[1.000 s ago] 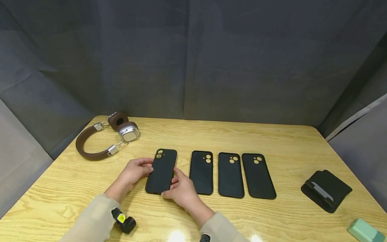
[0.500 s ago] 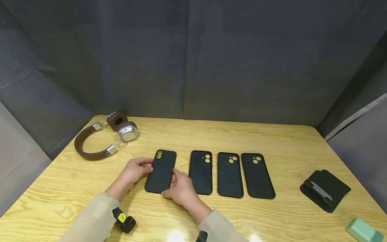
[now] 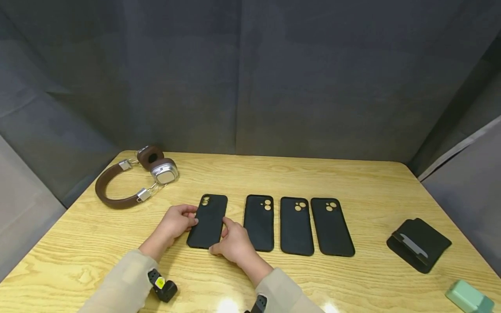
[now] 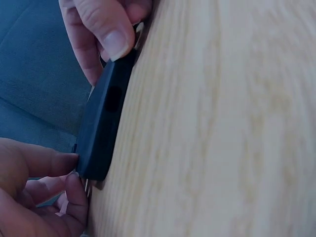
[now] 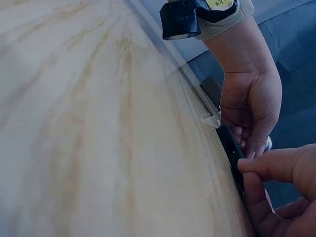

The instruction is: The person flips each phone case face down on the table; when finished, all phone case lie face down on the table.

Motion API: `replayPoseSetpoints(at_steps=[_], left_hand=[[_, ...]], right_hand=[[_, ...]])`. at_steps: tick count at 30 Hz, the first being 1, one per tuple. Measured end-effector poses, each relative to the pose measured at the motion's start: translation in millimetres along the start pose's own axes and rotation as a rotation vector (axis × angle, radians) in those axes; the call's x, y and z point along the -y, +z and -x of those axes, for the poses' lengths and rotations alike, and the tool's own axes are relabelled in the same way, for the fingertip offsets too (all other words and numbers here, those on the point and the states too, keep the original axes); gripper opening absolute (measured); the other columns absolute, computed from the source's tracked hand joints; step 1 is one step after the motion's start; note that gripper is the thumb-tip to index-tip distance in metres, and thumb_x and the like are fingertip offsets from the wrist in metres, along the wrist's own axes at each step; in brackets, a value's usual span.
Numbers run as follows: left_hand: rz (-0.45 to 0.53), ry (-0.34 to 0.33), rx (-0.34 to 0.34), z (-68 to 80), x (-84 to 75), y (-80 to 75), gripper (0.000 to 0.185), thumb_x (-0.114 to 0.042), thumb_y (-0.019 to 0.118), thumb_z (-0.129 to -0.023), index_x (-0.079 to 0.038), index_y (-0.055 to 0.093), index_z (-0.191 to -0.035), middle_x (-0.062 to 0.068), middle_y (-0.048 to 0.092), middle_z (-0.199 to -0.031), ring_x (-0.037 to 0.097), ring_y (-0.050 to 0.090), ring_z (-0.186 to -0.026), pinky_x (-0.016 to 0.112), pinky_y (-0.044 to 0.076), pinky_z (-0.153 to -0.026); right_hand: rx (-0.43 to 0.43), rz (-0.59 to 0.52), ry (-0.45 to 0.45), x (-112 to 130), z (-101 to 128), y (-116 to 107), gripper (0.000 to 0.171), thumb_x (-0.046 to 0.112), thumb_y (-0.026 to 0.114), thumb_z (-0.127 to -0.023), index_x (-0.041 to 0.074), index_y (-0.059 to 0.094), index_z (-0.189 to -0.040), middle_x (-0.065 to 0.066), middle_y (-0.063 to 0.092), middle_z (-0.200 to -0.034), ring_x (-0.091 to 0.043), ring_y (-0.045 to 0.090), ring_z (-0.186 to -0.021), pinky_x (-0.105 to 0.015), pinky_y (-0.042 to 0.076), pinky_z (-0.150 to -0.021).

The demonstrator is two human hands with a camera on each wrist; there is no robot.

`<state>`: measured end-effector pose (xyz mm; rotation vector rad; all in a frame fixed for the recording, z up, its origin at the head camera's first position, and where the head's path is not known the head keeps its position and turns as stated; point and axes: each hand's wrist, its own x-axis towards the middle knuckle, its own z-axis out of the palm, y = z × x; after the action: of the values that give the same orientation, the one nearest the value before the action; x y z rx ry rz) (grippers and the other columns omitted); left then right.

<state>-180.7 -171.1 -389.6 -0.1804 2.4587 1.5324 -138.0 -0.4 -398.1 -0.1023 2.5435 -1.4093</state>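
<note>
A black phone case (image 3: 207,222) lies back side up at the left end of a row, its two camera holes at the upper left. My left hand (image 3: 177,222) holds its left edge, thumb against the side. From the right, my right hand (image 3: 237,244) grips it with the forefinger along the edge and the thumb at the near corner. The left wrist view shows the phone case (image 4: 101,128) end-on, with a port opening, close over the wood. Beside it lie a second case (image 3: 259,224), a third case (image 3: 296,227) and a fourth case (image 3: 333,228), inner sides up.
Brown and silver headphones (image 3: 117,203) lie at the back left of the wooden table (image 3: 274,174). On the right are a black card holder (image 3: 420,243) with a grey card edge showing and a mint green block (image 3: 469,296). A dark curtain (image 3: 250,78) hangs behind.
The held phone case has come down slightly and lies flatter on the table. Both hands keep their hold on it. The whole view has shifted a little; the other things stay put.
</note>
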Motion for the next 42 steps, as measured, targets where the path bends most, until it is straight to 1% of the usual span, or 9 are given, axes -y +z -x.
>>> replayPoseSetpoints(at_steps=[6, 10, 14, 17, 20, 23, 29, 37, 42], left_hand=[[0.001, 0.0, -0.012, -0.2, 1.0, 1.0, 0.036, 0.003, 0.057, -0.085, 0.008, 0.053, -0.121, 0.005, 0.051, -0.085, 0.013, 0.049, -0.073, 0.025, 0.046, -0.062], [-0.017, 0.008, -0.034, 0.6, 0.7, 0.6, 0.037, -0.001, 0.058, -0.086, 0.006, 0.053, -0.121, 0.007, 0.052, -0.089, 0.016, 0.048, -0.076, 0.026, 0.042, -0.063], [-0.018, 0.045, -0.067, 5.1, -4.2, 0.0, 0.038, -0.004, 0.059, -0.086, 0.005, 0.053, -0.122, 0.009, 0.052, -0.093, 0.017, 0.046, -0.079, 0.025, 0.04, -0.064], [0.03, 0.083, -0.072, 10.2, -11.6, 2.5, 0.039, -0.004, 0.058, -0.087, 0.006, 0.052, -0.124, 0.012, 0.053, -0.098, 0.014, 0.048, -0.079, 0.023, 0.041, -0.064], [0.082, 0.123, -0.049, 15.6, -19.6, 8.2, 0.039, -0.004, 0.056, -0.088, 0.006, 0.05, -0.125, 0.017, 0.054, -0.106, 0.013, 0.052, -0.082, 0.023, 0.045, -0.068], [0.129, 0.153, -0.01, 20.1, -26.9, 16.0, 0.039, -0.003, 0.055, -0.089, 0.006, 0.049, -0.127, 0.021, 0.053, -0.112, 0.015, 0.056, -0.089, 0.026, 0.049, -0.077], [0.18, 0.191, 0.069, 22.3, -38.5, 33.6, 0.041, -0.001, 0.054, -0.089, 0.006, 0.048, -0.129, 0.025, 0.052, -0.117, 0.026, 0.058, -0.101, 0.035, 0.05, -0.086], [0.18, 0.206, 0.136, 20.2, -47.9, 56.3, 0.046, -0.002, 0.055, -0.088, 0.005, 0.046, -0.132, 0.024, 0.05, -0.124, 0.031, 0.055, -0.109, 0.035, 0.05, -0.084], [0.175, 0.202, 0.148, 17.5, -48.3, 71.2, 0.045, -0.002, 0.057, -0.088, 0.003, 0.047, -0.131, 0.022, 0.05, -0.127, 0.033, 0.055, -0.111, 0.035, 0.05, -0.085]], right_hand=[[0.003, -0.007, 0.007, 1, 1, -1, 0.083, 0.009, 0.082, -0.065, -0.003, 0.04, -0.136, -0.005, 0.047, -0.08, -0.019, 0.045, -0.067, -0.03, 0.038, -0.057], [0.013, -0.059, 0.03, 3, 7, -5, 0.083, 0.009, 0.081, -0.067, -0.002, 0.038, -0.138, -0.006, 0.049, -0.085, -0.02, 0.046, -0.07, -0.031, 0.039, -0.059], [0.021, -0.127, 0.04, 6, 15, -16, 0.082, 0.01, 0.08, -0.069, 0.0, 0.037, -0.139, -0.009, 0.051, -0.092, -0.021, 0.048, -0.075, -0.031, 0.042, -0.062], [0.013, -0.158, 0.029, 7, 21, -29, 0.08, 0.011, 0.079, -0.07, 0.001, 0.038, -0.139, -0.009, 0.052, -0.094, -0.02, 0.049, -0.077, -0.03, 0.043, -0.062], [-0.001, -0.178, 0.005, 7, 28, -43, 0.078, 0.01, 0.077, -0.071, 0.0, 0.039, -0.138, -0.008, 0.051, -0.093, -0.019, 0.05, -0.076, -0.028, 0.044, -0.061], [-0.011, -0.178, -0.01, 4, 34, -57, 0.074, 0.009, 0.076, -0.072, 0.0, 0.039, -0.137, -0.009, 0.05, -0.091, -0.018, 0.05, -0.075, -0.027, 0.045, -0.061], [-0.055, -0.107, 0.018, -6, 43, -79, 0.069, 0.012, 0.075, -0.075, 0.003, 0.043, -0.136, -0.008, 0.052, -0.093, -0.017, 0.051, -0.076, -0.028, 0.044, -0.062], [-0.121, -0.035, 0.073, -25, 41, -96, 0.067, 0.012, 0.074, -0.075, 0.004, 0.045, -0.135, -0.009, 0.054, -0.097, -0.017, 0.052, -0.078, -0.027, 0.045, -0.061], [-0.142, -0.034, 0.089, -33, 42, -100, 0.065, 0.01, 0.074, -0.075, 0.002, 0.046, -0.133, -0.01, 0.055, -0.097, -0.017, 0.054, -0.08, -0.028, 0.047, -0.063]])
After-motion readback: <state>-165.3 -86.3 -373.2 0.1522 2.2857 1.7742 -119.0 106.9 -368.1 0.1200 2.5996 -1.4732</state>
